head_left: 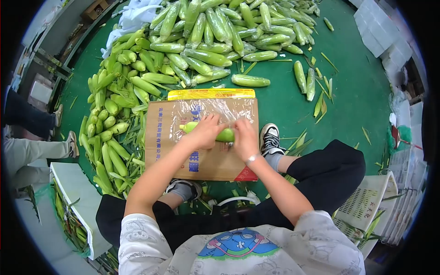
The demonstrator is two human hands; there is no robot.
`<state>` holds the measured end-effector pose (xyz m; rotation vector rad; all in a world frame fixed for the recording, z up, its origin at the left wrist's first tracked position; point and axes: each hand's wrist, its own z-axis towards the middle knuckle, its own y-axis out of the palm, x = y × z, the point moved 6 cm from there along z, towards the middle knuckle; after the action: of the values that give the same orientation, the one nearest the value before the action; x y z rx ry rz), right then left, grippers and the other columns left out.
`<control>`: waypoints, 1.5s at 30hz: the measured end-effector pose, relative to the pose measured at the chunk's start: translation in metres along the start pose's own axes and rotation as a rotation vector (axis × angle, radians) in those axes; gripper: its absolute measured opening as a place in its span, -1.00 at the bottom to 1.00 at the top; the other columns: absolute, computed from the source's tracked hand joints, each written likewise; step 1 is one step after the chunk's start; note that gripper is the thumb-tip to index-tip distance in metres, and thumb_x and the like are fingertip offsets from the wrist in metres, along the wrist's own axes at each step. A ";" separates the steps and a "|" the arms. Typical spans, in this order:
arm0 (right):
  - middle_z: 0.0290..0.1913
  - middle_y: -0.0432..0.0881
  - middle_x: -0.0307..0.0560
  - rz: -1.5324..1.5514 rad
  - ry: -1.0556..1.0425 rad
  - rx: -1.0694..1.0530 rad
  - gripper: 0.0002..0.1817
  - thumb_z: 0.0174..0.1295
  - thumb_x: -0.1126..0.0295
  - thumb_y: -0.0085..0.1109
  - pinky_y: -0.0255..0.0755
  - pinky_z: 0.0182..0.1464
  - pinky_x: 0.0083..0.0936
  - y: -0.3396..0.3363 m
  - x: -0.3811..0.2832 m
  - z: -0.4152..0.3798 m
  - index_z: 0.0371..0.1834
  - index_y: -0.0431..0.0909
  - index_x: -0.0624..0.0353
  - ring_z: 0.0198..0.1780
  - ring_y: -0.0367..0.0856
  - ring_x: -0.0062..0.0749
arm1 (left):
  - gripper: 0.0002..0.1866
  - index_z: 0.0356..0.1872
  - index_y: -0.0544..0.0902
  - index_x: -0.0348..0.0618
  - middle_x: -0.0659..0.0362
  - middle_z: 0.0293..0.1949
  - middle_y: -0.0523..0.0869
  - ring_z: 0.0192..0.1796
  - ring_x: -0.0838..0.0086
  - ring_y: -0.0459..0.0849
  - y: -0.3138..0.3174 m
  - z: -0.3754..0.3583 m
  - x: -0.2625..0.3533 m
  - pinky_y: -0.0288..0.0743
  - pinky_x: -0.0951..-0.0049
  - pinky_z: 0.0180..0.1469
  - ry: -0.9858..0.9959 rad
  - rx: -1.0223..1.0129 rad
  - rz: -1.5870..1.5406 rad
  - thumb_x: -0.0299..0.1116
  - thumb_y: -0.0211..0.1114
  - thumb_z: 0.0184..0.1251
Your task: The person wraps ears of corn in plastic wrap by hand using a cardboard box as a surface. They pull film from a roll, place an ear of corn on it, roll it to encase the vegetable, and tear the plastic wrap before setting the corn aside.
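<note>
An ear of corn in its green husk lies crosswise on a flat cardboard box. My left hand curls over its middle, fingers closed on it. At the ear's right end, my right hand pinches clear plastic film; the exact grip of the fingertips is partly hidden. The film stretches from the hands toward a long yellow box along the cardboard's far edge.
Unwrapped corn is heaped at the left, and film-wrapped ears are piled at the back. Several wrapped ears lie loose on the green floor. White crates stand at right. Another person's legs show at left.
</note>
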<state>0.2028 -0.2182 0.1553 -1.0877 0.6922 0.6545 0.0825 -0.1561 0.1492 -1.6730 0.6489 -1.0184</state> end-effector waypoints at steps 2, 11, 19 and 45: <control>-0.22 0.46 0.12 -0.079 -0.107 0.002 -0.78 0.24 0.51 0.12 0.37 -0.03 -0.23 0.024 0.003 0.008 -0.06 0.49 0.26 -0.11 0.45 0.04 | -0.30 0.28 0.42 -0.13 -0.04 -0.05 0.48 0.09 0.05 0.44 -0.004 -0.009 -0.003 0.32 0.14 0.15 -0.016 0.063 -0.055 -0.51 0.33 -0.04; -0.13 0.56 0.04 -0.397 -0.188 -0.384 -0.44 0.29 -0.13 0.06 0.50 -0.11 -0.18 0.040 0.014 0.039 0.18 0.46 0.02 -0.11 0.56 -0.06 | -0.63 -0.15 0.53 -0.31 -0.22 -0.17 0.64 -0.05 0.04 0.66 0.033 -0.131 -0.068 0.54 0.09 -0.05 -0.740 -0.067 0.037 -0.18 0.29 0.22; -0.12 0.58 0.07 -0.381 -0.041 -0.440 -0.52 0.33 -0.11 0.01 0.48 -0.04 -0.12 0.025 0.016 0.008 0.06 0.50 0.02 -0.06 0.59 0.02 | -0.68 -0.12 0.52 -0.24 -0.07 -0.32 0.67 -0.30 -0.01 0.70 0.003 -0.130 -0.039 0.59 0.05 -0.26 -0.552 0.334 0.110 -0.17 0.20 0.32; -0.20 0.47 -0.05 -0.377 -0.221 -0.428 -0.60 0.25 0.05 0.18 0.25 -0.07 -0.27 0.044 -0.041 -0.058 0.03 0.50 0.03 -0.09 0.42 -0.15 | -0.73 -0.35 0.66 -0.29 0.00 -0.53 0.62 -0.45 0.26 0.60 0.023 -0.066 -0.020 0.48 0.27 -0.32 -0.449 0.363 -0.577 -0.23 0.32 0.29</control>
<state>0.1330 -0.2635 0.1451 -1.4675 0.1446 0.5951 0.0162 -0.1794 0.1284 -1.7068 -0.3209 -1.0211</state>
